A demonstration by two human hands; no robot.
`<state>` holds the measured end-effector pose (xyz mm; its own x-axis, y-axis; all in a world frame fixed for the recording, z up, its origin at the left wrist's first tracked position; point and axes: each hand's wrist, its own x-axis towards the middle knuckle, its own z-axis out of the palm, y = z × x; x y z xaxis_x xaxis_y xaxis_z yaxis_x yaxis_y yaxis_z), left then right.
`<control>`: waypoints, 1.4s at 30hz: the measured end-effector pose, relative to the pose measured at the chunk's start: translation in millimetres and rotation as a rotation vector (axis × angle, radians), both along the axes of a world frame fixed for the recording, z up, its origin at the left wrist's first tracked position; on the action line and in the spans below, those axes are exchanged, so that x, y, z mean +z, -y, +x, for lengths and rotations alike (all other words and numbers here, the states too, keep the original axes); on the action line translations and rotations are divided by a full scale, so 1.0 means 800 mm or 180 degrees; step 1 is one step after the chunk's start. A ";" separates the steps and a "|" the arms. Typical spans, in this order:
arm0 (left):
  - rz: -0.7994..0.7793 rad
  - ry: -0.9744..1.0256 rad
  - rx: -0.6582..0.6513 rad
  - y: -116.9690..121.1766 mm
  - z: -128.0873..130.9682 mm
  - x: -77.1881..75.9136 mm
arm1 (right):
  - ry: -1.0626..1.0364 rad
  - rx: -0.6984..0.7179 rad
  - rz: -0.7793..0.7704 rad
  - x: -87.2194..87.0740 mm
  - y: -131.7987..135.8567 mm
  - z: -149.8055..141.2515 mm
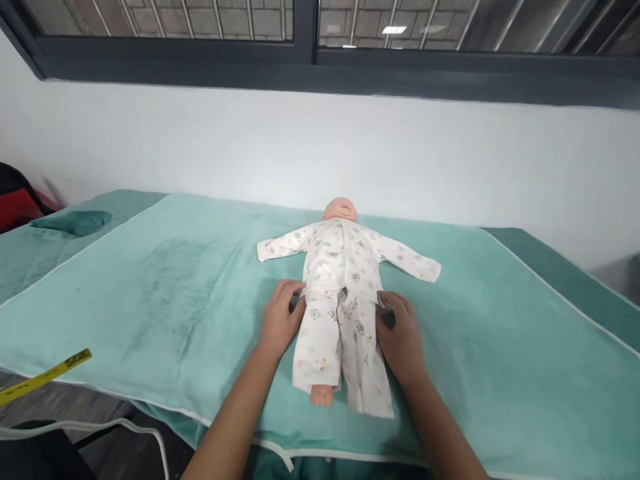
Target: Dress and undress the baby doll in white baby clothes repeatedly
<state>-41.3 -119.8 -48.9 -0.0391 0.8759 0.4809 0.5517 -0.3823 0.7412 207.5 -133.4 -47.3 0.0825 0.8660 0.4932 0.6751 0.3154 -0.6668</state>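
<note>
"At the middle of the green cloth (200,280), what is positioned?"

"One doll (341,209), face up, head far, legs near. It wears a printed white top (325,257) and matching trousers (316,337)."

"State the condition of the hands."

"Left hand (281,320): thumb and fingers bent at the left edge of the waist. Right hand (401,337): similar posture at the right edge. Whether either pinches fabric cannot be confirmed."

"Which faults are possible from here?"

"Judged from this position, three. First, the waist may twist; cause: one hand pulling harder than the other. Second, the right trouser leg (369,367) may bind: its cuff shows no foot, whereas a foot (321,395) protrudes from the left cuff. A foot lodged inside would be the cause. Third, the doll may slide with the fabric if nothing restrains the torso."

"Are any brands or labels legible?"

"None. The yellow strip (44,377) at the near left carries dark markings that cannot be read. The clothing bears small printed figures; no lettering can be made out."
</note>
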 end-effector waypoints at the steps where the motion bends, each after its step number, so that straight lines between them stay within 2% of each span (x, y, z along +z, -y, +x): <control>1: 0.0038 -0.0080 0.0021 -0.002 0.000 -0.001 | 0.0060 0.0001 -0.0060 0.001 -0.002 -0.002; 5: 0.0074 -0.0097 0.0074 0.001 -0.003 -0.002 | 0.0179 -0.0003 -0.0287 0.005 -0.007 -0.006; 9: -0.0099 0.0073 0.0075 0.012 -0.005 0.001 | 0.0021 0.0067 -0.0299 0.011 -0.001 0.000; 14: -0.0608 -0.0021 -0.0371 0.006 -0.019 0.011 | 0.0249 0.0709 -0.0545 0.019 0.004 0.027; 16: -0.0688 -0.0085 -0.0491 -0.010 -0.036 0.014 | 0.0187 0.0710 -0.0664 0.020 -0.007 0.047; 18: -0.0622 -0.0164 -0.0193 -0.033 -0.057 0.016 | 0.0072 0.0229 -0.0628 0.019 -0.030 0.074; 21: -0.0598 -0.0486 0.0818 -0.072 -0.083 0.017 | 0.0298 -0.0912 -0.0536 0.017 -0.079 0.116; 24: -0.0878 -0.1085 0.1435 -0.106 -0.093 0.019 | 0.0593 -0.1410 -0.0839 0.016 -0.126 0.146; 29: -0.1068 -0.1529 0.1699 -0.136 -0.093 0.020 | 0.1190 -0.1340 -0.0988 0.011 -0.169 0.160; 36: -0.0803 -0.1364 0.1797 -0.154 -0.100 0.016 | 0.1058 -0.0995 -0.0761 0.011 -0.212 0.166; 42: -0.0857 -0.1366 0.2058 -0.159 -0.102 0.016 | 0.0969 -0.1115 -0.0645 0.012 -0.242 0.169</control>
